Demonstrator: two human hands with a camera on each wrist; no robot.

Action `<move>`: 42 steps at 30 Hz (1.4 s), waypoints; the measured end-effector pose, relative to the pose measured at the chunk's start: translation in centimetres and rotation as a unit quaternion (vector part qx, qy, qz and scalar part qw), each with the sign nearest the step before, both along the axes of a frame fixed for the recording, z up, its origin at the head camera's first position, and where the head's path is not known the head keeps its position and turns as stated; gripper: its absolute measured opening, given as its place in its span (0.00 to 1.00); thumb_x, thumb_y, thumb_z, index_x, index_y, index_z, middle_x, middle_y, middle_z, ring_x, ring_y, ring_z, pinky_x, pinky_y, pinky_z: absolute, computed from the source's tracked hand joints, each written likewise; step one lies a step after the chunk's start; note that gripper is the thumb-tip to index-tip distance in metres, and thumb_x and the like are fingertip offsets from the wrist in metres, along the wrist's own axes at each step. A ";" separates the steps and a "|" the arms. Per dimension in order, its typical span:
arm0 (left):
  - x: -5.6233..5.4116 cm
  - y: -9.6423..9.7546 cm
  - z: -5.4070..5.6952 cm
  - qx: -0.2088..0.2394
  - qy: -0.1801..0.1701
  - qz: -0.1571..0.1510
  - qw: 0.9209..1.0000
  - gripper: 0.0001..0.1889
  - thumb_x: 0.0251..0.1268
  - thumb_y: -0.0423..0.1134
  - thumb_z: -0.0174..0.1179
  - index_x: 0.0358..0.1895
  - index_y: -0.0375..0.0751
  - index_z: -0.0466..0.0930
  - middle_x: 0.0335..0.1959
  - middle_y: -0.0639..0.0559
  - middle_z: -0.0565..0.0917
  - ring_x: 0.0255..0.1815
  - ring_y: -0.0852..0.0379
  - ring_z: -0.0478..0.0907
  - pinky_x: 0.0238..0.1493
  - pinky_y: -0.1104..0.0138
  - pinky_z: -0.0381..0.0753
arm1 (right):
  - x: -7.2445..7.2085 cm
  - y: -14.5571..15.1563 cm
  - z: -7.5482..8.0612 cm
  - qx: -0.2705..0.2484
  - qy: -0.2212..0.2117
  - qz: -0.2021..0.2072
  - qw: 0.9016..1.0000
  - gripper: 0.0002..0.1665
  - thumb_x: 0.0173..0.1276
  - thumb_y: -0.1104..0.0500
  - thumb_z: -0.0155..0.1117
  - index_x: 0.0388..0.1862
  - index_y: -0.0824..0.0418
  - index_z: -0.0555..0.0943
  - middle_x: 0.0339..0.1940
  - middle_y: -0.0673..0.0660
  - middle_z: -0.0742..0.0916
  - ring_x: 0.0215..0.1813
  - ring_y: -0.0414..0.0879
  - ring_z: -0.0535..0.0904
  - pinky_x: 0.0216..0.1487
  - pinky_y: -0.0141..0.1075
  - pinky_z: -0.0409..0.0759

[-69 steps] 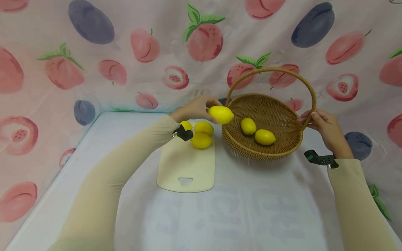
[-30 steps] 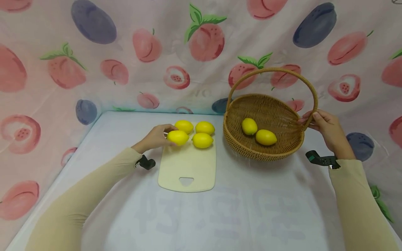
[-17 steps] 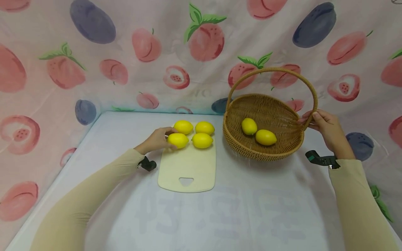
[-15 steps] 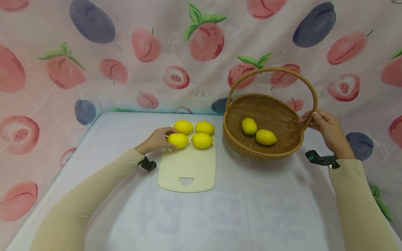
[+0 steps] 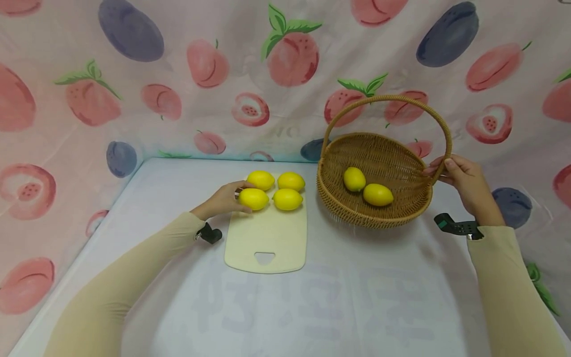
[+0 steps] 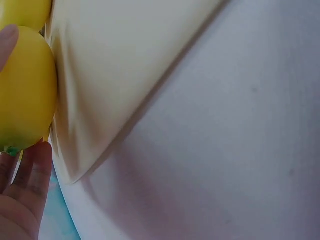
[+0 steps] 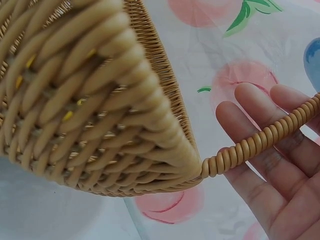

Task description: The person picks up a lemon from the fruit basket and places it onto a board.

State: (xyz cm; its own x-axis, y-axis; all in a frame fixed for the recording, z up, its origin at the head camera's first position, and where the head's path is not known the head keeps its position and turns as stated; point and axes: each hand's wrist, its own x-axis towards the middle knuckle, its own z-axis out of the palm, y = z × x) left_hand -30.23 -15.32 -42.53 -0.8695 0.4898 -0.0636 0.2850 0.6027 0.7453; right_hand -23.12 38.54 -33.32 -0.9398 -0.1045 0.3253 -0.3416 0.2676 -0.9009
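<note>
In the head view my left hand (image 5: 225,199) holds a yellow lemon (image 5: 254,199) resting on the cream cutting board (image 5: 266,240). The left wrist view has the thumb against this lemon (image 6: 27,90) and fingers near its stem end. Three other lemons lie beside it on the board, one of them right behind (image 5: 260,180). On the right, my right hand (image 5: 466,181) holds the wicker basket (image 5: 374,218) at the lower right end of its handle (image 5: 397,99). In the right wrist view the handle crosses the fingers. Two lemons (image 5: 378,195) lie inside the basket.
A white cloth (image 5: 339,297) covers the table. Behind it hangs a fruit-printed cloth (image 5: 292,59). The basket stands right of the board, tipped toward me, its arched handle standing up.
My left hand has carried the lemon from the basket's left rim leftward and down onto the board. During the last half second it has hardly moved. The right hand has stayed on the handle.
</note>
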 end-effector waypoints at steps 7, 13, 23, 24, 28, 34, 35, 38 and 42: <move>-0.1 0.1 0.1 -0.007 -0.003 0.003 1.000 0.35 0.47 0.37 0.72 0.62 0.41 0.69 0.63 0.41 0.72 0.61 0.42 0.70 0.61 0.52 0.73 | 0.1 -0.1 0.0 -0.008 0.000 0.005 1.000 0.21 0.75 0.56 0.45 0.45 0.76 0.74 0.36 0.46 0.87 0.41 0.33 0.84 0.45 0.19 0.77; 0.0 0.0 0.4 0.004 -0.012 -0.013 1.000 0.32 0.49 0.36 0.70 0.61 0.38 0.70 0.62 0.40 0.73 0.60 0.41 0.70 0.61 0.52 0.73 | 0.1 -0.2 0.2 -0.001 -0.002 0.004 1.000 0.21 0.75 0.56 0.45 0.45 0.76 0.74 0.35 0.45 0.87 0.41 0.33 0.84 0.45 0.18 0.77; 0.2 0.0 0.7 0.007 -0.019 -0.019 1.000 0.34 0.50 0.37 0.71 0.63 0.38 0.68 0.63 0.39 0.71 0.61 0.40 0.69 0.62 0.51 0.72 | 0.0 0.1 0.0 0.011 -0.005 -0.003 1.000 0.22 0.75 0.56 0.45 0.46 0.76 0.74 0.36 0.45 0.87 0.42 0.32 0.83 0.45 0.18 0.77; 0.2 0.0 0.8 0.007 -0.020 -0.017 1.000 0.35 0.50 0.37 0.71 0.63 0.38 0.68 0.63 0.39 0.71 0.61 0.40 0.69 0.62 0.51 0.72 | 0.0 0.1 0.0 0.015 -0.006 -0.005 1.000 0.22 0.75 0.56 0.45 0.46 0.75 0.74 0.36 0.44 0.87 0.42 0.32 0.83 0.45 0.17 0.76; 0.3 0.2 1.0 0.002 -0.022 -0.011 1.000 0.35 0.49 0.38 0.71 0.63 0.39 0.68 0.63 0.40 0.71 0.62 0.41 0.69 0.62 0.52 0.72 | 0.0 0.0 0.0 0.017 -0.010 -0.009 1.000 0.21 0.75 0.55 0.45 0.45 0.74 0.75 0.36 0.44 0.87 0.42 0.32 0.83 0.45 0.17 0.76; 0.1 0.1 1.0 0.007 -0.015 -0.008 1.000 0.35 0.49 0.36 0.71 0.63 0.39 0.69 0.63 0.40 0.71 0.62 0.41 0.69 0.62 0.52 0.73 | 0.0 0.0 0.1 0.025 -0.009 -0.011 1.000 0.21 0.75 0.55 0.44 0.46 0.72 0.75 0.36 0.43 0.87 0.42 0.32 0.83 0.45 0.17 0.76; 0.1 0.0 0.9 0.008 -0.013 -0.007 1.000 0.34 0.49 0.36 0.71 0.63 0.39 0.69 0.63 0.40 0.72 0.62 0.41 0.70 0.62 0.51 0.73 | 0.0 0.0 0.1 0.025 -0.009 -0.011 1.000 0.20 0.75 0.55 0.44 0.45 0.71 0.76 0.36 0.43 0.87 0.42 0.32 0.83 0.45 0.17 0.76; 0.0 -0.1 0.9 0.008 -0.009 -0.003 1.000 0.34 0.49 0.36 0.71 0.62 0.39 0.70 0.63 0.40 0.72 0.61 0.41 0.70 0.62 0.51 0.72 | 0.0 0.0 0.1 0.022 -0.010 -0.011 1.000 0.20 0.75 0.56 0.44 0.46 0.72 0.75 0.36 0.43 0.87 0.42 0.32 0.83 0.45 0.17 0.76; 0.0 -0.1 1.0 0.004 -0.006 0.005 1.000 0.32 0.50 0.35 0.70 0.61 0.39 0.71 0.63 0.40 0.72 0.61 0.40 0.70 0.62 0.51 0.72 | 0.0 0.0 0.1 0.027 -0.010 -0.014 1.000 0.22 0.75 0.55 0.44 0.47 0.76 0.73 0.36 0.43 0.87 0.42 0.31 0.83 0.45 0.17 0.76</move>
